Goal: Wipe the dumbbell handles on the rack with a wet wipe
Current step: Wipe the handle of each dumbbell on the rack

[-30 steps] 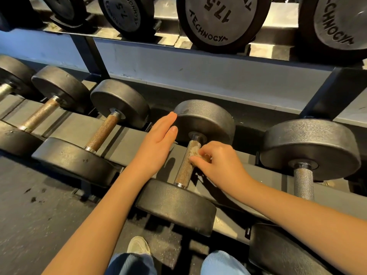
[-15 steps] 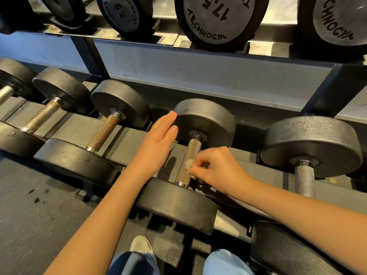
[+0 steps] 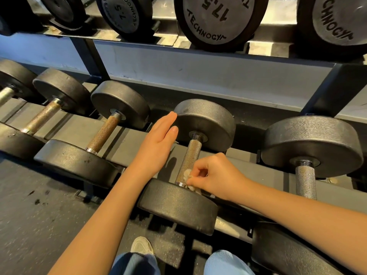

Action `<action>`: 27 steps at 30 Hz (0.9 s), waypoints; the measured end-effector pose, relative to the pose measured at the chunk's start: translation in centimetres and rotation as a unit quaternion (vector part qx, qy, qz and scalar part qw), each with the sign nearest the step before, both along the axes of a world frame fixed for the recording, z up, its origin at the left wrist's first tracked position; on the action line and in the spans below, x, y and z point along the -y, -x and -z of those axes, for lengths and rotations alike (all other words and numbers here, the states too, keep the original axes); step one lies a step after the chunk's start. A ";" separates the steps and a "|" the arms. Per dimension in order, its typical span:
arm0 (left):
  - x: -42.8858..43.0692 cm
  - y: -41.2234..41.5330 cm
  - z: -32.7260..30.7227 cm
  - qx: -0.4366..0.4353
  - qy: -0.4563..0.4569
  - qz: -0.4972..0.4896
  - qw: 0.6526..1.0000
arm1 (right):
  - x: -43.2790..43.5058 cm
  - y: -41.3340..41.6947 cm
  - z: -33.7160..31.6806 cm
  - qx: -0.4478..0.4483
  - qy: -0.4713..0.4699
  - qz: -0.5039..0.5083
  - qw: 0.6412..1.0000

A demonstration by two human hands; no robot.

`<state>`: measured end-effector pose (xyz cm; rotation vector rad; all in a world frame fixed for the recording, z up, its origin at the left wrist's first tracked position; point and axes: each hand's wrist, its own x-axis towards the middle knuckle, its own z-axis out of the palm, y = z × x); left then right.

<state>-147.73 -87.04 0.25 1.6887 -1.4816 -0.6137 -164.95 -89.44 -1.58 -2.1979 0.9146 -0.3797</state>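
Note:
A black dumbbell lies on the lower rack shelf, its knurled metal handle [image 3: 191, 157] running from the far head [image 3: 206, 120] to the near head [image 3: 178, 207]. My right hand [image 3: 216, 175] pinches a small crumpled white wet wipe [image 3: 187, 175] against the near end of that handle. My left hand [image 3: 158, 143] lies flat with straight fingers just left of the handle, fingertips against the far head's rim.
More dumbbells lie to the left [image 3: 103, 135] and right [image 3: 305, 179] on the same grey rack shelf [image 3: 258, 167]. An upper shelf holds larger dumbbells [image 3: 218, 18] marked 17.5. Black rubber floor [image 3: 39, 215], my shoe [image 3: 142, 245] and knees are below.
My right hand slid with the wipe down the handle from its far end to its near end. My left hand stayed in place.

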 end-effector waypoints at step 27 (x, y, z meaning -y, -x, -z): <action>0.1 0.0 0.2 0.019 0.012 0.000 1.000 | 0.6 -0.3 -0.3 0.029 0.130 -0.006 0.991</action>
